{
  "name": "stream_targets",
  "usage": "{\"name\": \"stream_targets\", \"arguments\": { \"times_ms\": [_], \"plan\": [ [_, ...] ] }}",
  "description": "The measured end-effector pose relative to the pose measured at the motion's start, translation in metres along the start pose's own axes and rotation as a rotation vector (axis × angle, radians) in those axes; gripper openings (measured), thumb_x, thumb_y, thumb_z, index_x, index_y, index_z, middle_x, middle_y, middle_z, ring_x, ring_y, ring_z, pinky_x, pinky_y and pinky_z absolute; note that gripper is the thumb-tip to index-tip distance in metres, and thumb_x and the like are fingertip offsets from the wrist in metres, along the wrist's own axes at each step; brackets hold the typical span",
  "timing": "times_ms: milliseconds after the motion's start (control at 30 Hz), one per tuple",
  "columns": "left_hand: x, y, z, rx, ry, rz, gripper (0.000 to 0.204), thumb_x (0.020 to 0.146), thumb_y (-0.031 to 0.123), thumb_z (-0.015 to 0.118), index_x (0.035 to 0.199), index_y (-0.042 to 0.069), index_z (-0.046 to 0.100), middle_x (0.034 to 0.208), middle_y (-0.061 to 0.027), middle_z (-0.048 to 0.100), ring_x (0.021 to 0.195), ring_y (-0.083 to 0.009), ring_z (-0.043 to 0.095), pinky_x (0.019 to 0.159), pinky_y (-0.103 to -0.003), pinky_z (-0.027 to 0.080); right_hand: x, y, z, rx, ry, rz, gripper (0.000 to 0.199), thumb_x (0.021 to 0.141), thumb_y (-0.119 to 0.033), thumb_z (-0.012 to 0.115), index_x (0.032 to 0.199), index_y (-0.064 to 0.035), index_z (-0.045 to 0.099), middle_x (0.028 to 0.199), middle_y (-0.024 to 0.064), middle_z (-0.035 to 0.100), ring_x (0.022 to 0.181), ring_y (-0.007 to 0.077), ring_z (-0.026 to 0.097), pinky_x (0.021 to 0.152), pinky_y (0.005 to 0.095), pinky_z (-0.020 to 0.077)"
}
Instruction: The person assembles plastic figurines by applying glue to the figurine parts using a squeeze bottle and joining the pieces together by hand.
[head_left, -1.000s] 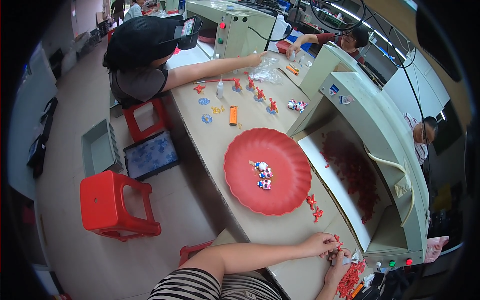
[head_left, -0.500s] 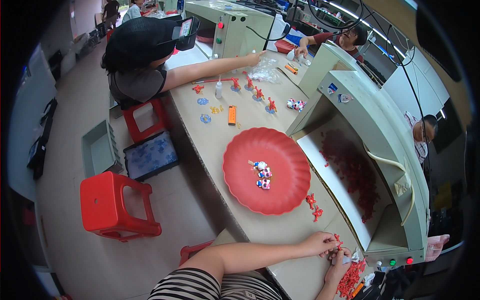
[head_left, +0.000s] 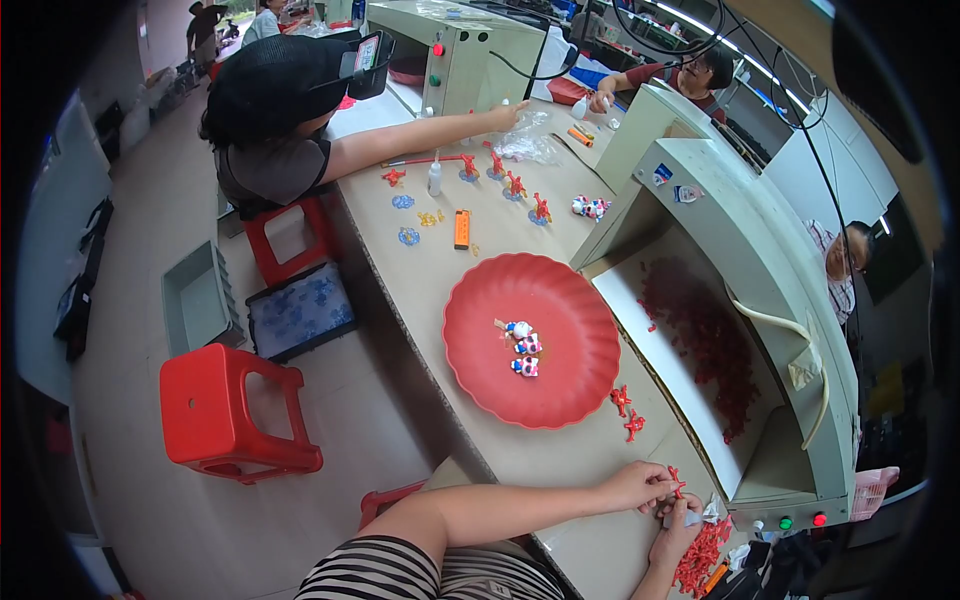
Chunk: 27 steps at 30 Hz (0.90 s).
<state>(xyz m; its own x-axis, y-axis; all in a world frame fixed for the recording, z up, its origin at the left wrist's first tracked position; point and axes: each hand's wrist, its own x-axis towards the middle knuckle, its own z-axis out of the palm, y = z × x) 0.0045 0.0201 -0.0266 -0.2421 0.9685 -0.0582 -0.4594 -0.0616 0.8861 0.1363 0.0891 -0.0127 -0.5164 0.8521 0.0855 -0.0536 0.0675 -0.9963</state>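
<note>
A long beige desk (head_left: 440,300) is running from the far end of the room down to the wearer, with a pale green machine housing (head_left: 760,270) sitting along its right side; loose red pieces (head_left: 705,345) are lying scattered in the housing's white tray. A red stool (head_left: 225,410) is standing on the floor to the left, well apart from the desk, with a blue patterned tray (head_left: 300,310) and a grey bin (head_left: 195,300) beyond it. A round red plate (head_left: 575,395) is resting in the middle of the desk, carrying three small white, blue and pink figures (head_left: 522,345). Just to the right of the plate, two small red parts (head_left: 627,412) are lying on the desk. At the far end, a seated person in a black hat (head_left: 275,85) is stretching an arm across the desk, near a row of red figures on blue bases (head_left: 505,180), a small white bottle (head_left: 435,178) and an orange block (head_left: 462,228).

At the lower edge, the left hand (head_left: 635,485) is closing its fingers around a small red part (head_left: 677,480), pinching it near the desk's corner. The right hand (head_left: 675,535) is curling shut just below it, gripping a small pale piece (head_left: 690,518), touching the left hand's fingertips. A pile of red parts (head_left: 700,560) is lying just beside the right hand
</note>
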Motion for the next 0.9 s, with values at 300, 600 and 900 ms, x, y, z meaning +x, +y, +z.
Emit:
{"name": "stream_targets", "arguments": {
  "times_ms": [300,600,900],
  "plan": [
    [-0.0013,0.0025,-0.0010,-0.005,-0.015,-0.011,0.025,0.087,0.025,0.054,0.089,0.000,0.056,0.067,-0.0008,0.054,0.053,-0.0055,0.050,0.047,-0.020,0.043,0.0016,0.0046,-0.0049,0.020,-0.003,0.009,0.014,0.085,-0.017,0.057,0.088,-0.0063,0.048,0.068,0.0026,0.051,0.059,0.0101,0.046,0.053,0.0226,0.0365],
    [-0.0010,0.0011,-0.0012,-0.023,-0.024,-0.007,0.026,0.087,0.026,0.054,0.090,0.000,0.057,0.069,-0.0010,0.053,0.056,-0.0053,0.049,0.049,-0.020,0.045,0.0009,0.0027,-0.0055,0.018,-0.018,0.014,0.014,0.084,-0.014,0.058,0.088,-0.0038,0.049,0.078,0.0058,0.056,0.063,0.0105,0.049,0.056,0.0222,0.0396],
    [-0.0001,-0.0004,-0.0007,-0.011,-0.011,-0.015,0.026,0.088,0.025,0.053,0.091,0.000,0.057,0.069,-0.0007,0.054,0.056,-0.0052,0.050,0.049,-0.020,0.045,0.0000,-0.0012,-0.0012,-0.010,-0.002,0.025,0.012,0.085,-0.014,0.056,0.088,-0.0052,0.049,0.072,0.0034,0.054,0.061,0.0095,0.047,0.054,0.0218,0.0372]
  ]
}}
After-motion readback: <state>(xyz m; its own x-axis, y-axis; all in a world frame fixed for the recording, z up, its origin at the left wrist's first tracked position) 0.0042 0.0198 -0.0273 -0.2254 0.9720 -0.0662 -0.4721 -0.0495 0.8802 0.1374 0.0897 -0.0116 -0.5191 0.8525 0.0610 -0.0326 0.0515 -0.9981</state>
